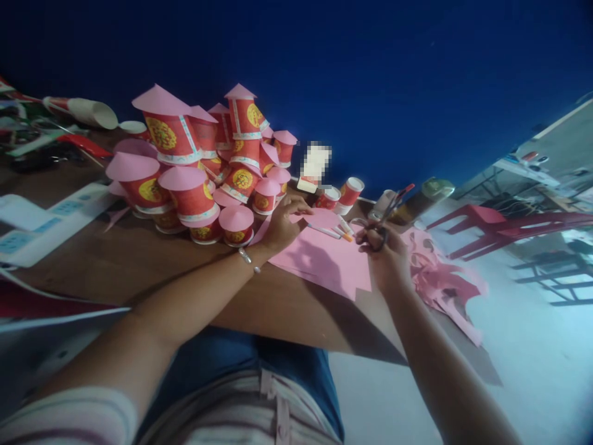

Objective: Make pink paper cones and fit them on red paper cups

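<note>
My left hand (pixel 286 227) pinches the edge of a round piece of pink paper (pixel 325 217) above the table. In my right hand (pixel 391 250) is a pair of scissors (pixel 393 203), its dark handles around my fingers and its blades pointing up and away. Beneath both hands lie pink paper sheets (pixel 319 262), with a marker (pixel 343 233) with an orange end at their far side. Left of my left hand, red paper cups (pixel 188 199) with pink cone tops stand stacked in a large group.
Pink paper scraps (pixel 442 272) spill over the table's right end. Behind my hands stand red paper cups (pixel 349 190) and a jar lying tilted (pixel 424 194). A white power strip (pixel 55 222) lies at left. Red plastic chairs (pixel 491 225) stand beyond the table, and a blue wall (pixel 296 68) rises behind.
</note>
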`<state>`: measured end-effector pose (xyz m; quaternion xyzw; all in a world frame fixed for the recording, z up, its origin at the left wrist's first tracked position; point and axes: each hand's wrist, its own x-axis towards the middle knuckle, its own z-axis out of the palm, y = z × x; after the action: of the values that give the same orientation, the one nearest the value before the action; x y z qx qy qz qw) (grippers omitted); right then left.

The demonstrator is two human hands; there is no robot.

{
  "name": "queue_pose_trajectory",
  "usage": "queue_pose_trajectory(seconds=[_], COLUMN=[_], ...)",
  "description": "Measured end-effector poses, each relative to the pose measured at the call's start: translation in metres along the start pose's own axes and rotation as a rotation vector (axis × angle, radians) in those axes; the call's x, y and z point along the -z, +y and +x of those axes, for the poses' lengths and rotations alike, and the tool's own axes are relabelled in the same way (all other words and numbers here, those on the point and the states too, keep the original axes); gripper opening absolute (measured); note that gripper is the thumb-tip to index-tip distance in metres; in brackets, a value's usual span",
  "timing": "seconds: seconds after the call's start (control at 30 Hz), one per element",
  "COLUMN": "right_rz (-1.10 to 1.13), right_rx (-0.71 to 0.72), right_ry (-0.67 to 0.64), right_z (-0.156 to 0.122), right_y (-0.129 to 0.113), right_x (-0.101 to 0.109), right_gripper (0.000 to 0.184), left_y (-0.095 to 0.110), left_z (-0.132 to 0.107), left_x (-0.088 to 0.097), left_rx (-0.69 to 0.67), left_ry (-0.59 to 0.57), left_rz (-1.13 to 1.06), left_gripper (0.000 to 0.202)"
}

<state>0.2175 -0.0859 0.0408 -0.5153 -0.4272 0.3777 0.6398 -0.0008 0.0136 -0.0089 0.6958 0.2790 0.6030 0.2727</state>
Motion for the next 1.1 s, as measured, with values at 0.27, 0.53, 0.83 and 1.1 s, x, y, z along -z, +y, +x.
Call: queue_pose_trajectory(seconds=[0.27,0.53,0.83,1.1], right_rz=[0.127,0.063,0.066,0.039], right_rx=[-0.085,0.068,-0.016,-0.005], right_ry=[-0.039,0.166,0.07,0.024], right_z=[0.003,0.018,0.007,0.016], right_y=[0.022,0.012,0.032,0.034], right_x=[-0.033,0.009,0.017,0.006], right_gripper=[0.033,0.03,0.03,0.029], left_y=[-0.003,0.013,0.029,0.035], left_z=[-0.01,-0.015,-0.019,-0.016], left_x=[-0.005,-0.007,-0.009,-0.007], left_rx=[-0.307,0.132,0.021,0.224], left_ry=[-0.111,-0.604,-1.042,-1.186], left_rz=[0.109,0.398,0.547,-0.166], left_gripper=[0.018,0.032,0.008,0.01])
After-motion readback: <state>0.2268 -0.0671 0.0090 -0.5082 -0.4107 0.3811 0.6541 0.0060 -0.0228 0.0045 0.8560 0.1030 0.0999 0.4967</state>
